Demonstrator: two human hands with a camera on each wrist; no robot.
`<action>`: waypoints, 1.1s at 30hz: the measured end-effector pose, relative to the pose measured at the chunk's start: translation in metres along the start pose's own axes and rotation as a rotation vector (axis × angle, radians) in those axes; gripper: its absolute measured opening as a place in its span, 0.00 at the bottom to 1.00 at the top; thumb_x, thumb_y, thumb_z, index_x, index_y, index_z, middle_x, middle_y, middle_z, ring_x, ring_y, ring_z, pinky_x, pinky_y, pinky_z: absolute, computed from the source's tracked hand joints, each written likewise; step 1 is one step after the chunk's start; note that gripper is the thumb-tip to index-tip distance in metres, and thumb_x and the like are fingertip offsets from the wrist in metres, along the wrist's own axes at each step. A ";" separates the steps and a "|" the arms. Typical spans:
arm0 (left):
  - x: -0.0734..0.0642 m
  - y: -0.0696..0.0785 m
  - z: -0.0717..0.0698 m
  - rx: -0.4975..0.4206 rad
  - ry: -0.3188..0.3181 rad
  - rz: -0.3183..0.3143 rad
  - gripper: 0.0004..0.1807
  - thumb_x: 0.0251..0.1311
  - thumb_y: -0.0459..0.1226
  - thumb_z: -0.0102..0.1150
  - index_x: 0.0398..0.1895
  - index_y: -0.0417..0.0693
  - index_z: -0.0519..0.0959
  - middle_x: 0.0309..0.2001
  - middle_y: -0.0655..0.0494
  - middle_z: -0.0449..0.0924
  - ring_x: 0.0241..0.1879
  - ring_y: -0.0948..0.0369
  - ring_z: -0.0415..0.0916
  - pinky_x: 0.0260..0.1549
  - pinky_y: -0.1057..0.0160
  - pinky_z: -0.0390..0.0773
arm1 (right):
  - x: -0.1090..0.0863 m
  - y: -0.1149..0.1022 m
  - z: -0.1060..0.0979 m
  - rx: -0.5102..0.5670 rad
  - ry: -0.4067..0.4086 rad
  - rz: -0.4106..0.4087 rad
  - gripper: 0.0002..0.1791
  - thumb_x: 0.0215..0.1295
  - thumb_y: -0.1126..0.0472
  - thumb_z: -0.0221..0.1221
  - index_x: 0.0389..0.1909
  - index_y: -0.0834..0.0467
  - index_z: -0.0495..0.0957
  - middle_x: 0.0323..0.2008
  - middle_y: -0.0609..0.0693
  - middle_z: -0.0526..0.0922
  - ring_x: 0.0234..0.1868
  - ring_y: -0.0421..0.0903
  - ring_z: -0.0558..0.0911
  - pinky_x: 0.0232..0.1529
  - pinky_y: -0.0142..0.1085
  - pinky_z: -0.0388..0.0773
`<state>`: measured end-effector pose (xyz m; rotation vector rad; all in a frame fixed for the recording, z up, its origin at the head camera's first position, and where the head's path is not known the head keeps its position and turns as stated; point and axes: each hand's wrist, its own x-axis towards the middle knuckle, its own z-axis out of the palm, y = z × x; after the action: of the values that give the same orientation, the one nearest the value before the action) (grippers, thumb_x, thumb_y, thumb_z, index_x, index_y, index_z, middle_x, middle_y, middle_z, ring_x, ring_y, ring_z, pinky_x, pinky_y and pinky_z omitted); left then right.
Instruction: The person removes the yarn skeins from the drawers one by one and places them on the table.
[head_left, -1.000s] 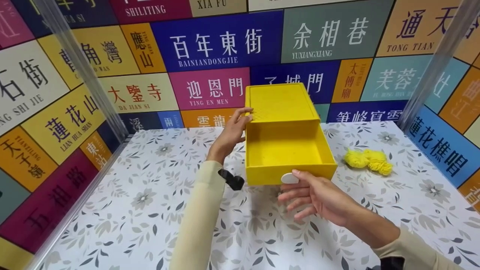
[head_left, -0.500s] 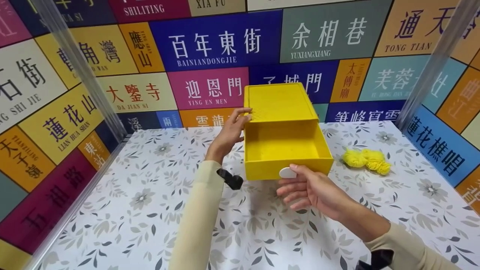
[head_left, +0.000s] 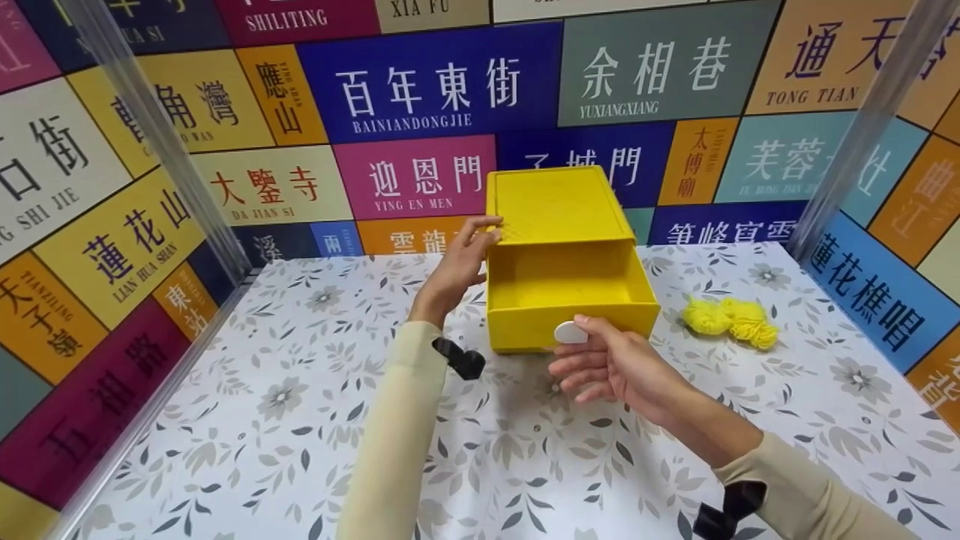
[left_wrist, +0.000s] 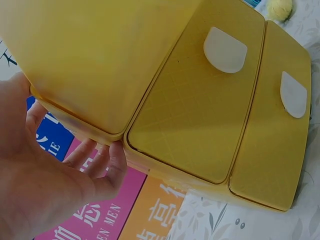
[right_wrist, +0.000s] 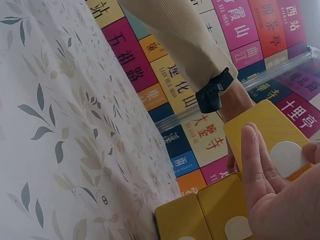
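Two grips at a yellow drawer unit (head_left: 559,202), twelve o'clock on the leaf-patterned counter (head_left: 300,465), its top drawer (head_left: 517,330) partly out.
At the unit's nine o'clock, the left grip (head_left: 454,270) lies unclenched, fingers against the side edge; at six o'clock, the right grip (head_left: 626,367) is loose too, thumb touching the white handle (head_left: 568,333), other fingers extended. Toward four o'clock, yellow yarn (head_left: 731,319) lies apart from the unit.
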<state>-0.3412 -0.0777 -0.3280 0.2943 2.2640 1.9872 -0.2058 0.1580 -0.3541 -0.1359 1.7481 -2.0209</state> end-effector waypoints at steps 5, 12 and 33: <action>0.000 -0.001 0.000 0.001 0.005 0.009 0.17 0.77 0.46 0.44 0.65 0.63 0.69 0.68 0.52 0.70 0.70 0.50 0.67 0.67 0.37 0.67 | 0.003 -0.002 -0.002 -0.002 0.004 -0.017 0.28 0.74 0.40 0.51 0.47 0.62 0.83 0.35 0.50 0.91 0.31 0.44 0.89 0.32 0.34 0.86; 0.000 0.000 0.000 -0.004 0.001 0.007 0.17 0.76 0.46 0.44 0.65 0.63 0.69 0.69 0.52 0.69 0.71 0.50 0.67 0.67 0.37 0.67 | 0.010 -0.004 -0.005 0.029 0.018 -0.029 0.27 0.74 0.40 0.51 0.45 0.61 0.83 0.34 0.51 0.91 0.31 0.44 0.89 0.30 0.33 0.85; 0.001 0.000 0.000 -0.018 0.004 -0.009 0.17 0.76 0.46 0.45 0.64 0.64 0.70 0.67 0.52 0.71 0.69 0.52 0.68 0.67 0.37 0.67 | 0.035 -0.014 -0.009 0.003 0.102 -0.018 0.38 0.74 0.39 0.50 0.61 0.72 0.71 0.36 0.51 0.91 0.31 0.44 0.89 0.30 0.34 0.85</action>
<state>-0.3422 -0.0774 -0.3279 0.2786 2.2443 2.0049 -0.2441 0.1532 -0.3503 -0.0482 1.8119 -2.0761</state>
